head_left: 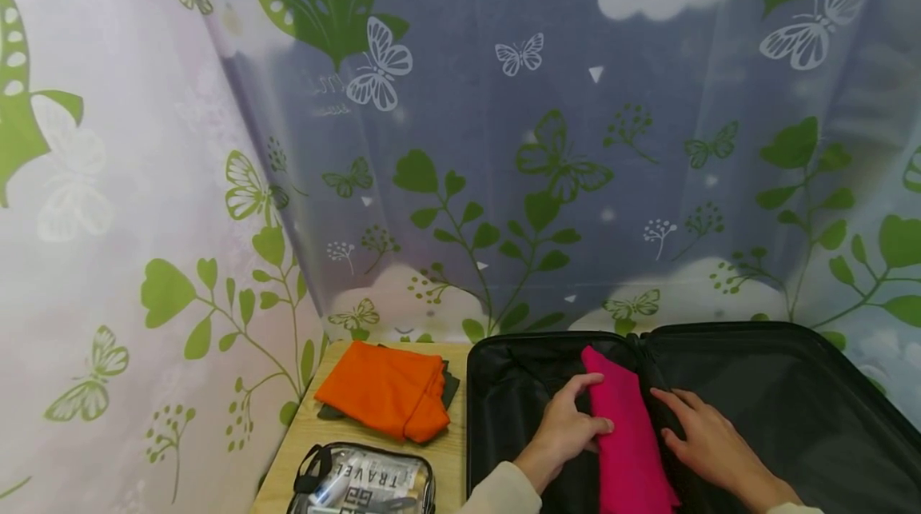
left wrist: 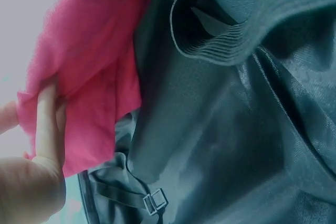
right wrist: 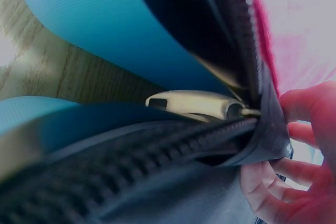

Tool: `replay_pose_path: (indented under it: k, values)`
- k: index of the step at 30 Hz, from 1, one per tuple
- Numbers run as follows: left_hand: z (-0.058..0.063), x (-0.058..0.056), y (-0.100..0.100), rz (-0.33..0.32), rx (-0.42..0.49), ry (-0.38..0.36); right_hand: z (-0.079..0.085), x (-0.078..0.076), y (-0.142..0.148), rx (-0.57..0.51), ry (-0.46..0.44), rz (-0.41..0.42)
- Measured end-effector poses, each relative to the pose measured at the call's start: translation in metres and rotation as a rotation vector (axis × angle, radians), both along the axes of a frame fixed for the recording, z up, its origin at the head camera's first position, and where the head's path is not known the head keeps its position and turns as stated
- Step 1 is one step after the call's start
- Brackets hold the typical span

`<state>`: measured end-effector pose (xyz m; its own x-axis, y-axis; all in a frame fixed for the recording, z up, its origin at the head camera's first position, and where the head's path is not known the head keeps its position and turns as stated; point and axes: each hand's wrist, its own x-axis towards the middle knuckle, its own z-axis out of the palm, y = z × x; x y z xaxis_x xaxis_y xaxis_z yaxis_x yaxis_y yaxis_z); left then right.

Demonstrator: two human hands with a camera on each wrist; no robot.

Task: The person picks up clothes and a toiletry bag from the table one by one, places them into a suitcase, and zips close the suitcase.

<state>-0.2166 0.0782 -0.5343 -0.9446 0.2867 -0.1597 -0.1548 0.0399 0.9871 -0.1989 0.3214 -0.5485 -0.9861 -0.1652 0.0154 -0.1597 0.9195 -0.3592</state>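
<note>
A folded pink cloth (head_left: 624, 434) lies lengthwise inside the open black suitcase (head_left: 504, 418), along the hinge side of its left half. My left hand (head_left: 564, 426) grips the cloth's left edge, with fingertips on the fabric. In the left wrist view the pink cloth (left wrist: 89, 77) has creases where the fingers meet it. To the right of the cloth, my right hand (head_left: 712, 442) has its fingers loosely extended over the suitcase's middle fold. The right wrist view puts those fingers (right wrist: 304, 108) at the dark fabric corner where the zippers meet; some fingertips are hidden.
Left of the suitcase, a folded orange cloth (head_left: 388, 390) lies over a dark grey one (head_left: 451, 390) on the wooden table (head_left: 453, 458). In front sits a clear travel pouch (head_left: 367, 482). Patterned curtains (head_left: 460, 138) stand behind. A strap buckle (left wrist: 155, 201) shows inside the suitcase.
</note>
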Motion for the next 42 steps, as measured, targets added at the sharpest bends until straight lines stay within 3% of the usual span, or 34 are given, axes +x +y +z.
replay_pose_path:
  k: [17,24,31,36,42]
  values:
    - [-0.009,0.000,0.008,0.039,-0.008,0.000,-0.003,0.001,0.002,0.008,0.008,0.002]
    - [-0.013,-0.002,-0.005,-0.052,-0.158,-0.044,-0.002,0.003,0.002,0.000,0.027,0.001]
    - [-0.005,-0.006,-0.019,-0.037,-0.472,0.127,-0.001,0.002,0.000,-0.008,0.016,0.001]
    - [0.000,-0.012,-0.028,-0.065,-0.498,0.173,0.000,0.002,0.000,-0.007,0.025,0.002]
    - [-0.002,-0.021,-0.045,-0.115,-0.502,0.210,0.000,0.002,-0.001,-0.005,0.018,-0.001]
